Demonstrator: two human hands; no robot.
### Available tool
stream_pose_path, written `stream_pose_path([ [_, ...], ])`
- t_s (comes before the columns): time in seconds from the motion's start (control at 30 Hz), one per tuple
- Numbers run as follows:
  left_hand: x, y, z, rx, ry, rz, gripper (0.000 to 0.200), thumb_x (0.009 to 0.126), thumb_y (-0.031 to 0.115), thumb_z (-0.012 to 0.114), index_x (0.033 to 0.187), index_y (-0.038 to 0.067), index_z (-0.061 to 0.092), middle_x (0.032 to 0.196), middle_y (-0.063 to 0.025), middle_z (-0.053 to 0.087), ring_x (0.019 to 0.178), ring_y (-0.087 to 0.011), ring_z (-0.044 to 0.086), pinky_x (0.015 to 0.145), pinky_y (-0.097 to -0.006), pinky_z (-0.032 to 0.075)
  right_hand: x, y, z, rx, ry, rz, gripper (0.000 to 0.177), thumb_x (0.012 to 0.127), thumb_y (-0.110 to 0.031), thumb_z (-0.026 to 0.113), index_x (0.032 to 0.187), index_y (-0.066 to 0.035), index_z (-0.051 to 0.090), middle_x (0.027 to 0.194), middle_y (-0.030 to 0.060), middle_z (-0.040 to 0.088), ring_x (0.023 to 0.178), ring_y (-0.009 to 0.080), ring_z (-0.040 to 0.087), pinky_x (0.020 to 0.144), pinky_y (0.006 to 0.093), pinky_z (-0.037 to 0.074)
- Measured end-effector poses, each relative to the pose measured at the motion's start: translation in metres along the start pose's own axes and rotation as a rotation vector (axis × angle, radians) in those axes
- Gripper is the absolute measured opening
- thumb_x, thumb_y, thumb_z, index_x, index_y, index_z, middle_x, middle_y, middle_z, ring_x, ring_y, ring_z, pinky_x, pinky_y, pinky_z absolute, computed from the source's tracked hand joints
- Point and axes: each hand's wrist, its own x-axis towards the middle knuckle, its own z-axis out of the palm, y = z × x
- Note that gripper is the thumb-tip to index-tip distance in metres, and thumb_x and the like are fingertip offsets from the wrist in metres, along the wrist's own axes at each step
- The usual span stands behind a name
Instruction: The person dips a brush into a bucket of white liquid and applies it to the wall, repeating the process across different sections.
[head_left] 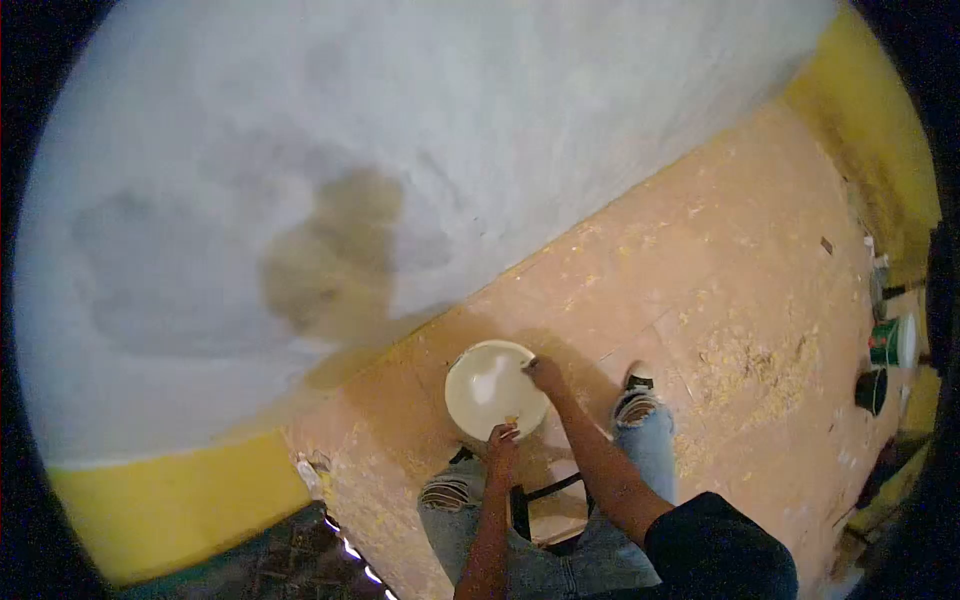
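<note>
A round white basin (470, 400) sits on the floor in front of my knees, its pale inside showing a bright shine. My left hand (502, 446) is at the near rim, fingers closed around something small and yellow-orange (512, 420) whose kind I cannot make out. At the right side of the basin is my right hand (541, 373), curled just over the rim. A small dark bit shows at its fingertips, too small to name.
Yellow flakes litter the tan floor (740, 300). Beyond the basin rises a white-painted wall (250, 120) with a yellowish patch (340, 260). A green bucket (884, 342) and a dark bucket (871, 392) stand far right. My knees flank a stool (557, 515).
</note>
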Motion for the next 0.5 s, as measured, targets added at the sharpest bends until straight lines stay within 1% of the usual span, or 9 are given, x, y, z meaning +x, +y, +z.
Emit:
stream_pose_path([
  [0.03,0.001,0.024,0.009,0.005,0.026,-0.068,0.020,0.088,0.015,0.060,0.106,0.010,0.054,0.103,-0.0031,0.060,0.097,-0.0187,0.059,0.078,-0.0353,0.047,0.041,0.087,0.074,0.009,0.018,0.008,0.032,0.077,-0.032,0.068,0.089,-0.002,0.064,0.087,0.0172,0.067,0.086,0.0333,0.063,0.074,0.0442,0.050],
  [0.07,0.003,0.037,0.014,0.018,0.013,-0.058,0.020,0.088,0.015,0.060,0.106,0.010,0.054,0.103,-0.0031,0.060,0.097,-0.0187,0.059,0.078,-0.0353,0.047,0.087,0.146,0.146,0.284,-0.346,-0.535,0.026,0.075,-0.030,0.067,0.079,-0.004,0.066,0.086,0.0149,0.067,0.080,0.0303,0.064,0.074,0.0435,0.050],
  [0.1,0.006,0.050,0.018,-0.109,0.017,-0.095,0.024,0.088,0.017,0.059,0.110,0.010,0.051,0.108,-0.0045,0.058,0.100,-0.0208,0.058,0.080,-0.0380,0.046,0.087,0.146,0.166,-0.176,-0.133,-1.203,0.028,0.074,-0.031,0.065,0.087,-0.006,0.069,0.085,0.0160,0.067,0.076,0.0322,0.064,0.077,0.0440,0.049],
  [0.13,0.006,0.069,0.023,-0.234,0.020,-0.134,0.028,0.089,0.020,0.059,0.114,0.011,0.049,0.112,-0.0059,0.057,0.103,-0.0230,0.057,0.083,-0.0407,0.046,0.064,0.093,0.153,-0.600,-0.494,-0.877,0.040,0.072,-0.038,0.066,0.098,-0.007,0.069,0.092,0.0155,0.068,0.081,0.0352,0.064,0.081,0.0438,0.049],
  [0.17,0.004,0.088,0.026,-0.225,0.011,-0.119,0.028,0.089,0.020,0.059,0.114,0.011,0.049,0.112,-0.0059,0.057,0.103,-0.0230,0.057,0.083,-0.0407,0.046,0.014,0.037,0.117,0.031,-0.328,-0.463,0.055,0.069,-0.046,0.067,0.108,-0.008,0.066,0.099,0.0174,0.066,0.088,0.0375,0.063,0.083,0.0411,0.048],
  [0.2,0.002,0.107,0.028,-0.183,0.047,-0.158,0.033,0.088,0.024,0.060,0.116,0.012,0.047,0.118,-0.0082,0.055,0.107,-0.0250,0.056,0.084,-0.0432,0.046,-0.028,-0.055,0.038,0.073,-0.421,0.170,0.063,0.071,-0.054,0.067,0.114,-0.008,0.063,0.107,0.0209,0.064,0.093,0.0369,0.062,0.084,0.0399,0.048],
  [0.3,-0.001,0.160,0.038,-0.036,0.102,-0.212,0.045,0.088,0.035,0.061,0.122,0.013,0.043,0.127,-0.0109,0.052,0.116,-0.0292,0.051,0.090,-0.0478,0.043,-0.066,-0.066,-0.005,-0.064,0.010,-0.392,0.049,0.092,-0.051,0.047,0.120,-0.013,0.060,0.082,0.0187,0.063,0.071,0.0304,0.063,0.065,0.0431,0.050],
  [0.4,-0.013,0.201,0.060,-0.033,-0.042,-0.143,0.056,0.089,0.048,0.056,0.132,0.015,0.043,0.130,-0.0113,0.050,0.120,-0.0291,0.046,0.096,-0.0456,0.039,-0.095,-0.116,-0.103,0.189,-0.294,0.019,0.044,0.097,-0.046,0.039,0.121,-0.016,0.060,0.069,0.0156,0.058,0.059,0.0262,0.060,0.057,0.0414,0.049],
  [0.5,-0.029,0.233,0.117,-0.054,-0.118,-0.279,0.060,0.088,0.054,0.055,0.134,0.016,0.043,0.131,-0.0111,0.050,0.120,-0.0269,0.047,0.098,-0.0448,0.038,-0.129,-0.163,-0.196,0.310,-0.301,0.033,0.046,0.097,-0.048,0.035,0.122,-0.018,0.059,0.077,0.0170,0.064,0.062,0.0267,0.062,0.060,0.0411,0.051],
])
